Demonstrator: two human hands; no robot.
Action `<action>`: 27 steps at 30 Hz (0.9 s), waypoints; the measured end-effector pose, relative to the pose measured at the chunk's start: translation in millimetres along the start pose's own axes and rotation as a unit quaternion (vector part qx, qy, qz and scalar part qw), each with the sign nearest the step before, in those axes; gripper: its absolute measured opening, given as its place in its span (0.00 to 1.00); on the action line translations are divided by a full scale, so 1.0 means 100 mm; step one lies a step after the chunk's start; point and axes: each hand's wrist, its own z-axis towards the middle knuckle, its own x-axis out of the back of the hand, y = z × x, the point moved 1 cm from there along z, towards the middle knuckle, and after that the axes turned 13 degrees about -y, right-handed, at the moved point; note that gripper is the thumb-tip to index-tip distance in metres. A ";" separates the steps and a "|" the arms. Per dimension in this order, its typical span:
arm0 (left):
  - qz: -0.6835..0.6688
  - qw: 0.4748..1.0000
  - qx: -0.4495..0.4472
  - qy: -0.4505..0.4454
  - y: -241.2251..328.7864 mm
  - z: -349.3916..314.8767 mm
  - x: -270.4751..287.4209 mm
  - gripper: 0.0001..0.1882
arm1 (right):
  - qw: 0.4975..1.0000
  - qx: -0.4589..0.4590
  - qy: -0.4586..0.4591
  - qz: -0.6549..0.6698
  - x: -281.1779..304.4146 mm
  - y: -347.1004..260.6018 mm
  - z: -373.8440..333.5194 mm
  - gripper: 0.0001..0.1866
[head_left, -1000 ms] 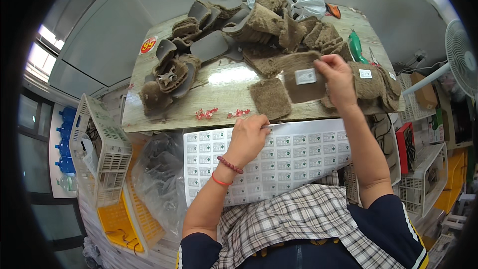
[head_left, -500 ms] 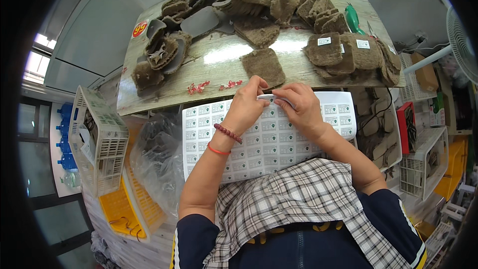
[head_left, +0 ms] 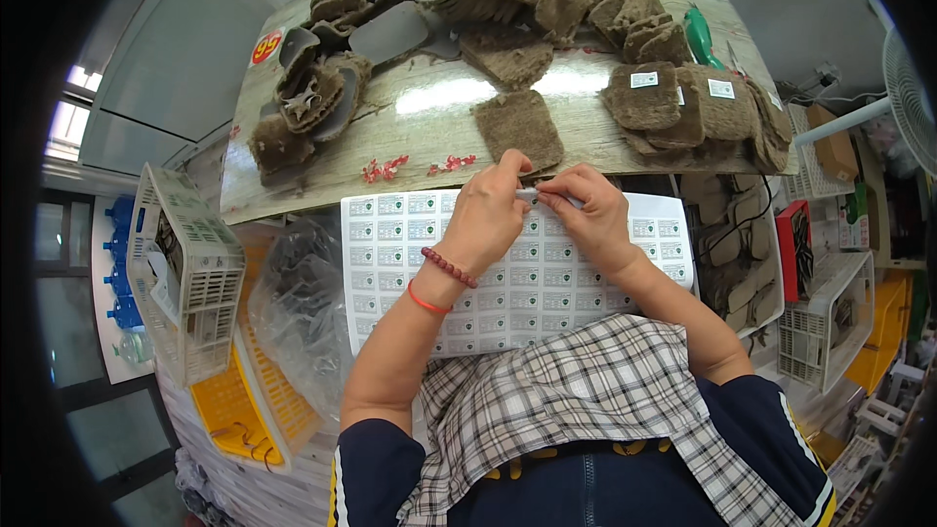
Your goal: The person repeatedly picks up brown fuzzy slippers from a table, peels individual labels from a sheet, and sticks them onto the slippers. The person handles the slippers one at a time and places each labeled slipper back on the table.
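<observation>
A white sheet of small printed labels (head_left: pixel 366 279) lies across my lap against the table's near edge. At its top edge, the fingertips of my left hand (head_left: pixel 488 215) and my right hand (head_left: pixel 597 224) meet in a pinch on a small white label (head_left: pixel 528 194). Whether that label is fully off the sheet is hidden by the fingers. Just beyond my hands, a brown fuzzy square pad (head_left: pixel 519 131) lies flat on the table. Farther right are several brown pads with white labels stuck on them (head_left: pixel 727 109).
Brown pads and grey curved pieces (head_left: pixel 390 31) are heaped along the table's (head_left: pixel 429 112) back and left. Red-and-white scraps (head_left: pixel 385 168) lie near its front edge. A green-handled tool (head_left: pixel 699 37) rests at the back right. Plastic crates (head_left: pixel 190 283) stand at both sides, with a clear bag (head_left: pixel 298 293) at left.
The view has shifted slightly. My hands stay pinched at the sheet's top edge, with the left hand's fingers turned a little; the sheet has slid slightly lower and left in view.
</observation>
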 end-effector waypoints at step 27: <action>0.131 0.986 -0.060 0.087 -0.26 0.15 -0.05 0.05 | 0.939 -0.144 -0.171 0.259 0.32 0.44 1.06 0.05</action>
